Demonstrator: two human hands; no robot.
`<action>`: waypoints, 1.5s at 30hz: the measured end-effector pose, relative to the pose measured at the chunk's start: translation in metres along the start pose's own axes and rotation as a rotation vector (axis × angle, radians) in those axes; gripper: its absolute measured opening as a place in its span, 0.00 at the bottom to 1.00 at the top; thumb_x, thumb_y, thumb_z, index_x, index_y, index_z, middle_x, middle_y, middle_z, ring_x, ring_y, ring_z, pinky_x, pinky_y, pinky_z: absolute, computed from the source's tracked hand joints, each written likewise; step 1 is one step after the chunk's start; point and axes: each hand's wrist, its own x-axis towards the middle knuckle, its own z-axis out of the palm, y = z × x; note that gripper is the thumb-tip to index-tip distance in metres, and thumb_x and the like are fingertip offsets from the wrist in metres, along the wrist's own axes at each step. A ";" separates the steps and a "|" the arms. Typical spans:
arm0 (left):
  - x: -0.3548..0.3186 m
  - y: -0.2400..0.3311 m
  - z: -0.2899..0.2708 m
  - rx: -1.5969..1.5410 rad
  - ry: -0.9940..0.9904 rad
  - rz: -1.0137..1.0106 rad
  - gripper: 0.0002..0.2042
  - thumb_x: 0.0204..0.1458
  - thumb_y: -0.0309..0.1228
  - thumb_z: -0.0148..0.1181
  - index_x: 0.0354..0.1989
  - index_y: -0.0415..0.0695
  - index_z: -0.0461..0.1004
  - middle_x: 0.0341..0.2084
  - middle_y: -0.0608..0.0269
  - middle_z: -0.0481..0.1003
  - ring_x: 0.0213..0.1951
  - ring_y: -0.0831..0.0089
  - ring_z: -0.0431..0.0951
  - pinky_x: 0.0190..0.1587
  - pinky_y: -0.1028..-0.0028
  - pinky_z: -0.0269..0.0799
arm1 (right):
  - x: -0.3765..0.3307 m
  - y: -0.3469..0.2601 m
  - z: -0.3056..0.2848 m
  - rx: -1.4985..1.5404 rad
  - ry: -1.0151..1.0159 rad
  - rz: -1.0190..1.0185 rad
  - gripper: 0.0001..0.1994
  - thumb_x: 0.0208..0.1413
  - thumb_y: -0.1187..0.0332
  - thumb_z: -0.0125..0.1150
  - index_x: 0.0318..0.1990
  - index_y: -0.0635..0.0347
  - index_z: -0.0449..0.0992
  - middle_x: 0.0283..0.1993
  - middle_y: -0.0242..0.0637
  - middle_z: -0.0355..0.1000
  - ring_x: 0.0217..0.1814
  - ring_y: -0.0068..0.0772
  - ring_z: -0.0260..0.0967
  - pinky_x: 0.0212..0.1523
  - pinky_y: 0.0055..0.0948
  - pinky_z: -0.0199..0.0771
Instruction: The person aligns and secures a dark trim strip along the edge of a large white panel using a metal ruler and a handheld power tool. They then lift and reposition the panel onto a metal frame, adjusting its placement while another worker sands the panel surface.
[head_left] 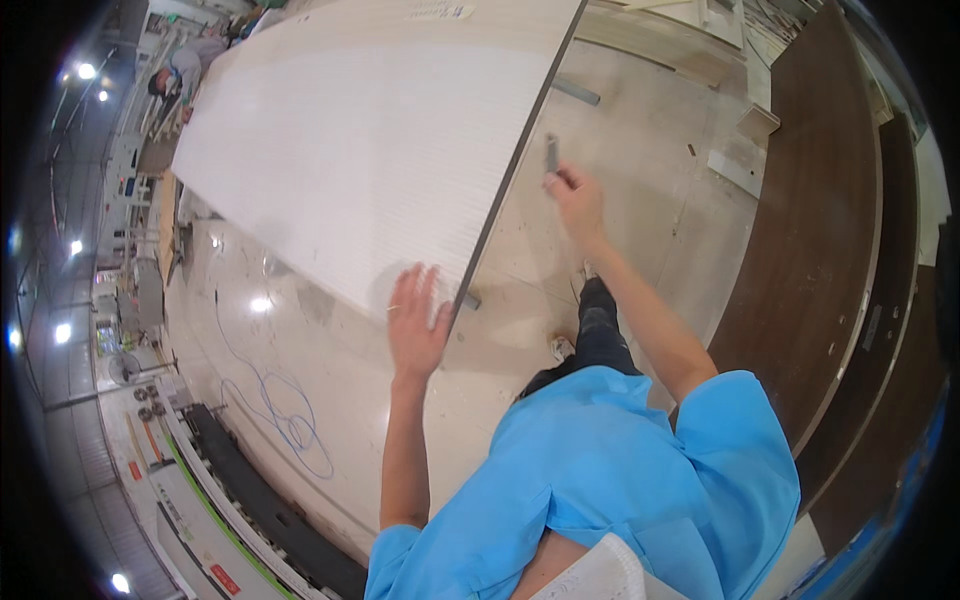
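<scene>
A large white panel (370, 130) with a dark edge strip (512, 165) lies raised off the floor on grey supports. At its near corner is my left hand (415, 325), fingers spread; it looks to rest on the surface, though the fingers are a little blurred. My right hand (578, 205) is out past the dark edge, to the right of the panel. Pinched between its thumb and fingers is a small, narrow grey tool (551, 153), pointing away from me. Its exact kind cannot be made out.
Tall dark brown boards (815, 210) stand along the right. A thin blue hose (290, 425) lies coiled on the floor at left, near a long machine (205, 520). At the far upper left, another person (183, 75) is beside the panel. Pale boards (660, 45) lie at the far right.
</scene>
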 end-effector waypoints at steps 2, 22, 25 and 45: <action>0.049 0.018 0.019 0.087 -0.143 0.070 0.27 0.64 0.34 0.53 0.72 0.50 0.62 0.72 0.56 0.60 0.73 0.51 0.55 0.74 0.53 0.48 | 0.052 -0.002 -0.020 0.111 0.104 -0.090 0.14 0.59 0.71 0.64 0.51 0.62 0.80 0.28 0.26 0.73 0.28 0.16 0.65 0.30 0.23 0.65; 0.322 0.100 0.119 -0.003 -0.100 0.226 0.25 0.67 0.30 0.44 0.73 0.50 0.60 0.73 0.60 0.59 0.75 0.51 0.54 0.74 0.50 0.46 | 0.434 0.002 -0.074 -0.523 0.273 -0.482 0.17 0.64 0.57 0.58 0.56 0.49 0.80 0.43 0.46 0.81 0.46 0.47 0.79 0.46 0.42 0.75; 0.224 0.076 0.085 -0.017 -0.191 0.118 0.25 0.66 0.31 0.46 0.73 0.51 0.61 0.74 0.61 0.59 0.75 0.52 0.53 0.75 0.51 0.44 | 0.426 0.015 -0.087 -0.404 0.183 -0.391 0.19 0.65 0.60 0.57 0.55 0.63 0.78 0.52 0.51 0.79 0.55 0.50 0.77 0.55 0.40 0.73; -0.230 -0.022 0.030 -0.292 0.243 -0.942 0.25 0.72 0.43 0.39 0.71 0.42 0.62 0.73 0.51 0.58 0.72 0.52 0.59 0.72 0.60 0.56 | -0.099 0.019 0.033 -0.798 -0.424 -0.885 0.29 0.56 0.78 0.58 0.68 0.52 0.70 0.38 0.39 0.73 0.36 0.40 0.71 0.36 0.41 0.73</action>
